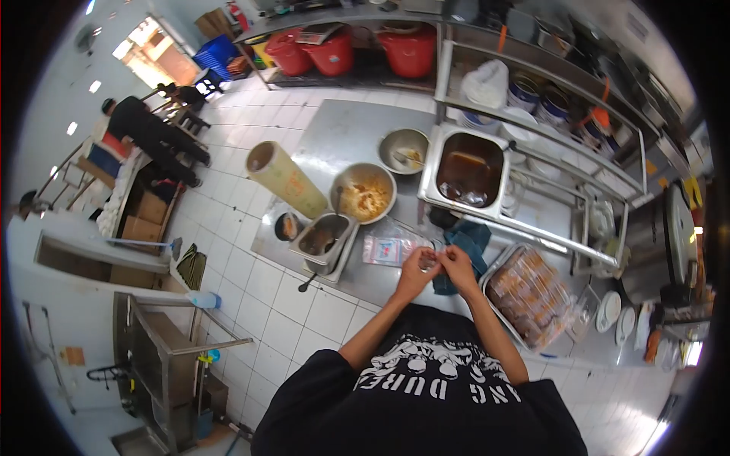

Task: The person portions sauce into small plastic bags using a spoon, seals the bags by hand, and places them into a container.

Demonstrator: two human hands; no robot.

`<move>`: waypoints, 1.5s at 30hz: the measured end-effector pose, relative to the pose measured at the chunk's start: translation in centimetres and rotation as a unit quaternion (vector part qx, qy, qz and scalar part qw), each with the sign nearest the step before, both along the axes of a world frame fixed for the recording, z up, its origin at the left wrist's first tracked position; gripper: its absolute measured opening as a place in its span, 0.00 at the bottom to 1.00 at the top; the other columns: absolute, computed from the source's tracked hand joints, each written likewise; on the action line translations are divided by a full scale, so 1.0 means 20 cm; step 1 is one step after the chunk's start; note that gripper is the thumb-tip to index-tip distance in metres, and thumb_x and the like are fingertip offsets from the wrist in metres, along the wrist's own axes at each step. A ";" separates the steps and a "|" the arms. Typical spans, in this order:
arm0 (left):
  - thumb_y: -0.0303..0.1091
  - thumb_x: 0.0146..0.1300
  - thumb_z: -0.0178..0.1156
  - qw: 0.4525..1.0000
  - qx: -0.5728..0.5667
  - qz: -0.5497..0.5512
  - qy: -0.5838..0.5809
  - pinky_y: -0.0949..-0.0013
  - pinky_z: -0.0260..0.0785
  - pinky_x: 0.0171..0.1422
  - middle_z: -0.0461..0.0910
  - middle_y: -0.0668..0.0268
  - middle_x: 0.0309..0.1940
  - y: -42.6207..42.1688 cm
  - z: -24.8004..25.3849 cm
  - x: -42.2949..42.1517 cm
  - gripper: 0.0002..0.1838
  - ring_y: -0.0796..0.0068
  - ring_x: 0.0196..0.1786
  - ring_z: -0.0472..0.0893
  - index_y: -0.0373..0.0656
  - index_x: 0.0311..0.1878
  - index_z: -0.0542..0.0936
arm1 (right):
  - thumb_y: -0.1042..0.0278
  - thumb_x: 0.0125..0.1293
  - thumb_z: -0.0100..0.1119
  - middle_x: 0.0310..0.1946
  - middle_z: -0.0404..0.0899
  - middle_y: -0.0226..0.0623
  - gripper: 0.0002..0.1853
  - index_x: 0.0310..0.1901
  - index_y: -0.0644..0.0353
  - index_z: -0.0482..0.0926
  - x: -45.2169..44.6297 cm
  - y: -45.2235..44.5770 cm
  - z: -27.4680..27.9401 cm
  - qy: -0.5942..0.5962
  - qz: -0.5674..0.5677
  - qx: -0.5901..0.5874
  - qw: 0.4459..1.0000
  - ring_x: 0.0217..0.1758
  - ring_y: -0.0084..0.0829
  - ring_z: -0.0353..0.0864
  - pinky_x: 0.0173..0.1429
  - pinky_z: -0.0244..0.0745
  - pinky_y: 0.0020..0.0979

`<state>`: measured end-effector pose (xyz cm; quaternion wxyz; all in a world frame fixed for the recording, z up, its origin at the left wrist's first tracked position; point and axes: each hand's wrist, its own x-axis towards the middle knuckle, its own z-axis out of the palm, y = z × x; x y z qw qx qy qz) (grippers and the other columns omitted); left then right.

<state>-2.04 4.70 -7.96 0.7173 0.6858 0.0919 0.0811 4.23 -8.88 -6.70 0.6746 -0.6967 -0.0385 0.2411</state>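
My left hand (417,275) and my right hand (458,269) meet in front of my chest, fingers pinched on thin clear plastic (428,262) between them. Just left of them lies a clear bag with a printed label (387,249) on the steel table. A dark teal cloth (473,242) is behind and beside my right hand. Farther back sit a steel bowl of orange-yellow food (367,194) and a deep steel pan of dark brown liquid (470,169). To the right, a tray of packed orange-brown food (530,292) stands near my right forearm.
A tall yellowish container (287,181), a small bowl (404,151) and a rectangular steel container with a utensil (325,239) stand on the table (334,125). A metal rack (544,125) borders the right side. Red tubs (409,52) are at the back. A person in dark clothes (144,125) bends at far left.
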 end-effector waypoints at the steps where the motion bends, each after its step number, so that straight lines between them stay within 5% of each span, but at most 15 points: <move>1: 0.26 0.61 0.67 1.000 0.002 0.008 -0.004 0.71 0.77 0.48 0.83 0.62 0.41 -0.01 -0.02 0.01 0.15 0.75 0.45 0.84 0.37 0.49 0.77 | 0.64 0.70 0.61 0.28 0.78 0.26 0.09 0.36 0.59 0.75 -0.01 -0.01 0.01 0.025 -0.004 0.028 0.999 0.31 0.17 0.77 0.32 0.75 0.22; 5: 0.25 0.67 0.61 0.999 -0.026 -0.029 0.007 0.73 0.77 0.49 0.83 0.64 0.41 0.00 0.03 0.01 0.07 0.78 0.45 0.82 0.35 0.47 0.80 | 0.60 0.71 0.60 0.28 0.78 0.27 0.11 0.37 0.58 0.75 -0.02 -0.04 0.05 0.031 -0.024 0.018 0.999 0.32 0.17 0.78 0.34 0.76 0.22; 14: 0.31 0.70 0.59 0.967 -0.137 -0.082 0.199 0.70 0.82 0.46 0.80 0.68 0.40 0.00 -0.09 -0.04 0.09 0.80 0.43 0.81 0.37 0.48 0.80 | 0.61 0.66 0.67 0.24 0.80 0.33 0.14 0.34 0.63 0.77 -0.06 -0.09 -0.11 -0.061 0.019 -0.159 0.985 0.24 0.21 0.78 0.28 0.71 0.24; 18: 0.37 0.70 0.60 0.957 -0.185 -0.114 0.194 0.72 0.82 0.41 0.80 0.67 0.37 -0.01 -0.13 -0.07 0.11 0.78 0.39 0.81 0.37 0.44 0.78 | 0.60 0.65 0.67 0.26 0.81 0.35 0.15 0.34 0.65 0.77 -0.09 -0.09 0.00 0.016 0.040 -0.121 0.992 0.26 0.22 0.81 0.27 0.77 0.24; 19: 0.35 0.71 0.58 0.947 -0.165 -0.152 0.231 0.67 0.83 0.48 0.79 0.66 0.44 0.01 -0.11 -0.06 0.13 0.76 0.47 0.82 0.36 0.51 0.76 | 0.60 0.66 0.67 0.26 0.81 0.35 0.15 0.35 0.66 0.78 -0.08 -0.10 -0.03 0.034 0.048 -0.102 0.993 0.26 0.22 0.82 0.27 0.79 0.24; 23: 0.41 0.69 0.60 0.950 -0.148 -0.170 0.216 0.69 0.83 0.41 0.79 0.66 0.36 0.00 -0.08 -0.07 0.15 0.76 0.38 0.82 0.36 0.42 0.77 | 0.58 0.69 0.64 0.29 0.84 0.37 0.15 0.35 0.64 0.77 -0.08 -0.14 -0.07 0.069 0.068 -0.085 0.992 0.26 0.24 0.84 0.28 0.80 0.23; 26: 0.41 0.70 0.61 0.925 -0.131 -0.237 0.266 0.67 0.83 0.47 0.80 0.68 0.43 0.03 -0.05 -0.04 0.15 0.77 0.46 0.81 0.38 0.48 0.78 | 0.59 0.69 0.64 0.30 0.84 0.37 0.14 0.37 0.64 0.78 -0.08 -0.16 -0.02 0.112 0.068 -0.060 0.990 0.28 0.26 0.86 0.30 0.83 0.24; 35: 0.37 0.69 0.61 0.904 -0.134 -0.324 0.244 0.67 0.82 0.48 0.80 0.69 0.43 0.06 -0.13 -0.05 0.10 0.78 0.47 0.81 0.43 0.48 0.79 | 0.67 0.72 0.54 0.36 0.84 0.40 0.10 0.42 0.65 0.79 -0.13 -0.24 -0.04 0.150 0.076 -0.048 0.985 0.32 0.32 0.88 0.33 0.85 0.26; 40: 0.33 0.67 0.60 0.920 -0.062 -0.320 0.219 0.63 0.84 0.46 0.80 0.63 0.46 0.03 -0.15 -0.07 0.09 0.72 0.47 0.82 0.40 0.46 0.77 | 0.64 0.72 0.49 0.30 0.84 0.41 0.14 0.40 0.67 0.79 -0.10 -0.30 -0.25 0.088 0.172 -0.146 0.970 0.28 0.34 0.88 0.27 0.83 0.27; 42: 0.33 0.64 0.60 0.947 -0.044 -0.271 0.169 0.67 0.79 0.32 0.82 0.61 0.34 -0.02 -0.20 -0.10 0.10 0.71 0.33 0.84 0.37 0.44 0.78 | 0.62 0.72 0.47 0.27 0.84 0.41 0.16 0.39 0.68 0.79 -0.06 -0.31 -0.30 0.051 0.253 -0.235 0.937 0.27 0.35 0.88 0.24 0.81 0.28; 43: 0.34 0.64 0.58 0.943 0.028 -0.275 0.183 0.64 0.79 0.34 0.82 0.58 0.35 -0.01 -0.10 -0.11 0.12 0.66 0.34 0.84 0.36 0.45 0.78 | 0.60 0.70 0.47 0.22 0.82 0.41 0.19 0.32 0.68 0.79 -0.09 -0.26 -0.13 0.096 0.243 -0.233 0.937 0.23 0.31 0.85 0.23 0.76 0.28; 45: 0.37 0.65 0.56 0.921 0.166 -0.279 0.213 0.57 0.79 0.39 0.83 0.51 0.38 -0.03 0.09 -0.15 0.14 0.56 0.37 0.86 0.35 0.46 0.77 | 0.61 0.68 0.48 0.21 0.81 0.41 0.19 0.29 0.68 0.79 -0.09 -0.26 -0.18 -0.040 0.270 -0.261 0.926 0.21 0.30 0.81 0.24 0.73 0.31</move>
